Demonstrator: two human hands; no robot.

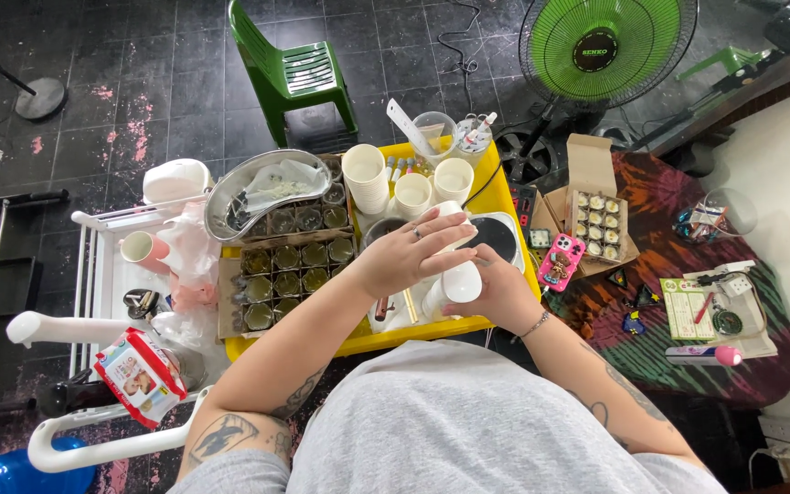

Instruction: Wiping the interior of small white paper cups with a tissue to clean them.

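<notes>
The right hand (496, 293) is gripping a white cup (454, 285), and the left hand (409, 252) is pinching its top. It seems the person is separating cups; the next pull needs a firm hold.

a red and white soft packet (139, 373) with pictures printed on it lies tilted on the white rack at the lower left. on the yellow counter a brown cardboard box (278, 285) holds rows of small glass jars. to the right, on the tie-dye cloth, a smaller open cardboard box (595, 197) with its flap up holds little filled jars. farther right lies a green and white printed card (685, 308). the green fan carries a round black label (594, 49) at its centre.
</notes>
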